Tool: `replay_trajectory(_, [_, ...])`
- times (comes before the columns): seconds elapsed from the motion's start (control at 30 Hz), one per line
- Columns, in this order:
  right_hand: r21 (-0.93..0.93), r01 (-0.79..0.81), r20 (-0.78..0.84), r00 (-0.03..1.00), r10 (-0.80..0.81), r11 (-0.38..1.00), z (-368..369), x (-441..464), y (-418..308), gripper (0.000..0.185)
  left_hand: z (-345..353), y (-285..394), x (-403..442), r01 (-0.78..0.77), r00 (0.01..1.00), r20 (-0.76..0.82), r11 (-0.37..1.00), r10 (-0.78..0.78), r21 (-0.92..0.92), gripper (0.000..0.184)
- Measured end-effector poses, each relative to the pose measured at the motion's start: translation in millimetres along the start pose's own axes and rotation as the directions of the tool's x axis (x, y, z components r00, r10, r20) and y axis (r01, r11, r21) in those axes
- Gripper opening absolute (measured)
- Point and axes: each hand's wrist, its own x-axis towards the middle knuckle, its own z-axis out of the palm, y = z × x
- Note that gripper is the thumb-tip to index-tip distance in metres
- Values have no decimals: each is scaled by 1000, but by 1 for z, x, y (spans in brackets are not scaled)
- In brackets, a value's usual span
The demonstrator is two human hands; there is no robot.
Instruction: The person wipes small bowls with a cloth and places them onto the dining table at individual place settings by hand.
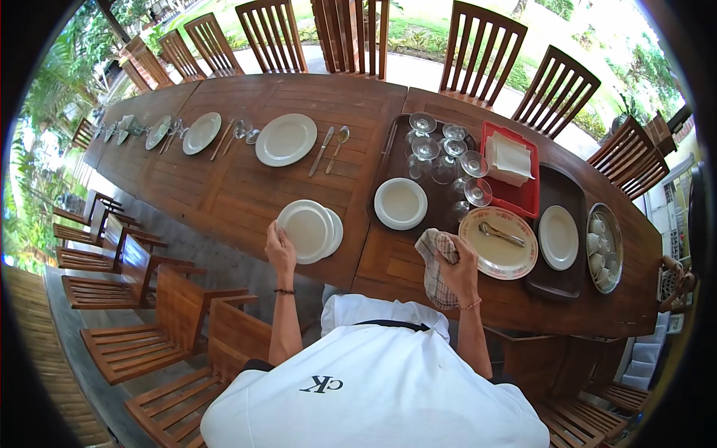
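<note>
Bright daylight, washed-out lawn [420, 16], strong fisheye curvature, far detail perhaps soft.

A: What's the table [224, 168] made of?
B: Wood, in brown planks, with a soft sheen. The slatted chairs [272, 37] are wood too, smooth, as if varnished.
A: And the plate [302, 228]?
B: Smooth and glossy; ceramic or plastic, I can't tell.
A: The rag [435, 280]?
B: Checked cloth, matt and creased. The shirt [373, 407] is matt cloth as well.
A: What about shine?
B: The wine glasses [423, 122] are clear, smooth glass; the table knife [322, 151] is bright metal.
A: The trays?
B: The red tray [515, 200] looks like plastic, the round tray [603, 286] silvery metal. The napkins [510, 158] look like matt paper.
</note>
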Motion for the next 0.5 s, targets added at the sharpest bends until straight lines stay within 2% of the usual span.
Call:
replay_trajectory(0.1, [2, -28, 14, 999, 28, 1000, -6, -2, -3, 33, 3, -5, 4, 76, 996, -51, 996, -73, 50, 28])
replay_trajectory(0.2, [28, -33, 7, 999, 33, 999, -8, -1, -4, 33, 14, -16, 5, 105, 994, -50, 984, -99, 141, 27])
replay_trajectory(0.27, [15, -37, 7, 999, 37, 999, -11, -1, -1, 33, 21, -13, 1, 185, 982, -1, 950, -191, 250, 27])
replay_trajectory(0.4, [-24, 11, -8, 1000, -11, 1000, -15, 1, 3, 33, 37, -34, -3, 178, 982, 6, 934, -189, 310, 27])
replay_trajectory(0.47, [-14, -23, 6, 1000, 23, 1000, -17, 1, 3, 33, 43, -44, -5, 82, 996, -12, 915, -84, 394, 29])
replay_trajectory(0.5, [-13, -24, 3, 1000, 24, 1000, -17, 0, 4, 33, 44, -40, -4, 79, 997, -10, 916, -81, 394, 29])
